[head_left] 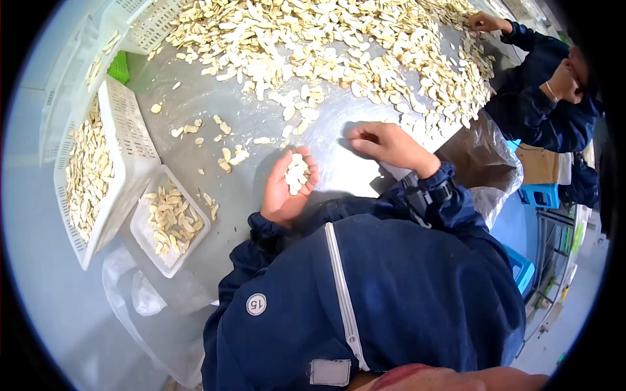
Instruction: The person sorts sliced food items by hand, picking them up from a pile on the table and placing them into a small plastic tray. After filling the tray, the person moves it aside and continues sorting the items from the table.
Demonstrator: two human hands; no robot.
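Note:
My left hand (287,189) is cupped palm up above the metal table, its fingers curled round a small heap of pale dried slices (297,174). To its right, my right hand (389,144) hovers over the bare metal with fingers bent in and thumb close to the index finger. Whatever its fingertips hold, if anything, is hidden. Scattered slices (233,158) lie left of my left hand. A large spread pile of the same slices (313,39) covers the far part of the table (215,98).
At left stand a white perforated basket (128,124) full of slices and a small white tray (171,265) partly filled with them. A clear plastic bag (489,166) hangs at the table's right edge. A co-worker's hand (488,23) touches the pile at upper right.

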